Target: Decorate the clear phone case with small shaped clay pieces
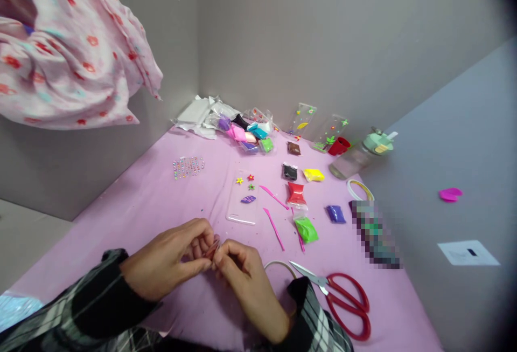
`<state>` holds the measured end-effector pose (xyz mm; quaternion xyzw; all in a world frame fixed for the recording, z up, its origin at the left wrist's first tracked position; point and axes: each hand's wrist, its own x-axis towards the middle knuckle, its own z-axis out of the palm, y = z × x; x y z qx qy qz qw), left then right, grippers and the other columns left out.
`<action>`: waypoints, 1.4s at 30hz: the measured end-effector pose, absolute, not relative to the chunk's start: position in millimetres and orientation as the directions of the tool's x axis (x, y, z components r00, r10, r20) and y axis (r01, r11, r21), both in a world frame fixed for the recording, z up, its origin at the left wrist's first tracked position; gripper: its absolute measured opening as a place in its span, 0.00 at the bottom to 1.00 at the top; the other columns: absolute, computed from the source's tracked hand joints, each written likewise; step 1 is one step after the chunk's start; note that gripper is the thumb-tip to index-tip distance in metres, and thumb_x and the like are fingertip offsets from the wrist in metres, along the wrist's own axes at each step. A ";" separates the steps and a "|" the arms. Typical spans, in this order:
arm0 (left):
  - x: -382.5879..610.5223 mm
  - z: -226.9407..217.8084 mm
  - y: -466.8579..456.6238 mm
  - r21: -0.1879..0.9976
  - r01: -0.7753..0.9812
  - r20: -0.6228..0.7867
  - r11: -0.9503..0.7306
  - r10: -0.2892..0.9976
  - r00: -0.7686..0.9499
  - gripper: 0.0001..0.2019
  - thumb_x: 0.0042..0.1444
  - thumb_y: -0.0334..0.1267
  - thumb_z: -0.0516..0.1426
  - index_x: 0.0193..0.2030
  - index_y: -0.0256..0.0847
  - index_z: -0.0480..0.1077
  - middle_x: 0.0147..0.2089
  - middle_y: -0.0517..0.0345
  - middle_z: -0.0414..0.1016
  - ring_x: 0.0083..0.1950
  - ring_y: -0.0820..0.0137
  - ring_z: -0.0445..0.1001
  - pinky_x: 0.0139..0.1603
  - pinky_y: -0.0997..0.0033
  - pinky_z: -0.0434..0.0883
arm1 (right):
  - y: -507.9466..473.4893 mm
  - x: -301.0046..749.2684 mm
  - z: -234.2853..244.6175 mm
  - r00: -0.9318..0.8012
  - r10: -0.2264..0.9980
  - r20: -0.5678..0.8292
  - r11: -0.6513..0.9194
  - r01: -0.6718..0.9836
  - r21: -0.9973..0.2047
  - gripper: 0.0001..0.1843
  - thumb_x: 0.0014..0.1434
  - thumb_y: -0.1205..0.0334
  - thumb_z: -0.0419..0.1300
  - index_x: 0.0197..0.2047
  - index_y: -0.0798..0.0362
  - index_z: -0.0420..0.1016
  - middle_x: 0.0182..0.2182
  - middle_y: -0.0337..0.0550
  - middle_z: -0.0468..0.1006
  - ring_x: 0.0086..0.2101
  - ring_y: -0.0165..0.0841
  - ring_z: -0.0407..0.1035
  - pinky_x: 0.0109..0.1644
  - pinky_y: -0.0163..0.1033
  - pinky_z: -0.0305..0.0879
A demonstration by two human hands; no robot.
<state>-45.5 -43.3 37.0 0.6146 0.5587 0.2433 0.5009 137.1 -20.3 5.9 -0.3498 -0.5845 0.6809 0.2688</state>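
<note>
My left hand (172,257) and my right hand (250,282) meet low in the middle of the view, fingertips pinched together. Between them is a small reddish-brown piece (211,249), mostly covered by the fingers, so its kind is unclear. Just beyond lies a clear phone case (241,213) bearing small clay flowers and a purple clay leaf (248,199). Pink modelling tools (274,229) rest to its right. Close to my right wrist are red-handled scissors (348,302), blades apart, and a roll of tape (281,263), partly hidden by the sleeve.
Packets of clay lie to the right: green (307,229), red (296,193), purple (335,214), yellow (314,174), black (290,172). A gem sticker sheet (188,167) is at the left. A water bottle (355,157) and more clay bags (246,133) line the back. Floral cloth (76,61) hangs upper left.
</note>
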 end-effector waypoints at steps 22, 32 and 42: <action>-37.3 23.7 -59.5 0.697 0.697 0.068 -0.168 0.983 0.169 0.14 0.67 0.36 0.44 0.35 0.43 0.67 0.38 0.57 0.71 0.41 0.66 0.72 0.43 0.66 0.69 | -28.0 139.4 9.0 -0.418 0.885 0.205 0.351 0.310 -0.883 0.03 0.61 0.70 0.57 0.35 0.54 0.71 0.32 0.40 0.71 0.34 0.32 0.66 0.38 0.36 0.64; -47.5 20.4 -57.2 0.709 0.651 0.138 -0.271 0.959 0.248 0.14 0.67 0.31 0.43 0.40 0.43 0.69 0.38 0.56 0.72 0.39 0.68 0.73 0.41 0.71 0.73 | -24.9 144.7 11.5 -0.669 0.504 0.546 0.864 0.388 -0.322 0.16 0.61 0.70 0.58 0.53 0.54 0.73 0.53 0.50 0.75 0.55 0.41 0.64 0.62 0.51 0.61; -50.0 17.1 -60.7 0.720 0.648 0.053 -0.246 0.952 0.302 0.14 0.68 0.31 0.39 0.39 0.43 0.64 0.37 0.57 0.68 0.37 0.68 0.72 0.38 0.69 0.70 | -24.3 144.1 2.7 -0.746 0.487 0.454 0.873 0.410 -0.263 0.13 0.67 0.69 0.55 0.54 0.53 0.72 0.50 0.48 0.76 0.53 0.38 0.64 0.63 0.49 0.60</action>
